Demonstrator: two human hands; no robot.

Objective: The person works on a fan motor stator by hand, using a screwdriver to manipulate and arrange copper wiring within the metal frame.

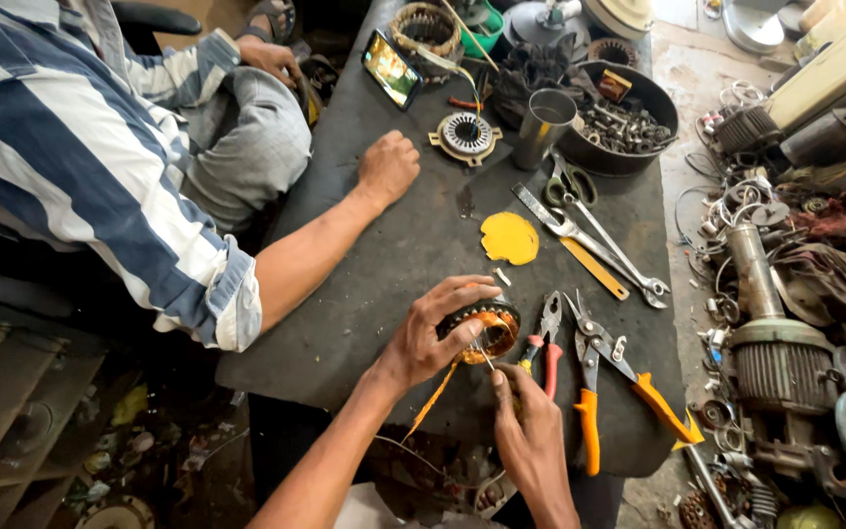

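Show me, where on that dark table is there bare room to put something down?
Bare table lies between the co-worker's forearm and the yellow disc. Crowded: the far end around the bowl of parts, and the pliers beside the coil.

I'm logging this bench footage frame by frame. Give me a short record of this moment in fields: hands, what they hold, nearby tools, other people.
left hand: grips the stator on the table
right hand: pinches a thin wire at the stator
strip: orange, hangs from the stator
nearby tools: pliers, orange snips, wrenches, scissors
also on table: yellow disc, metal cup, bowl of parts
other person: striped shirt, fist resting on the table
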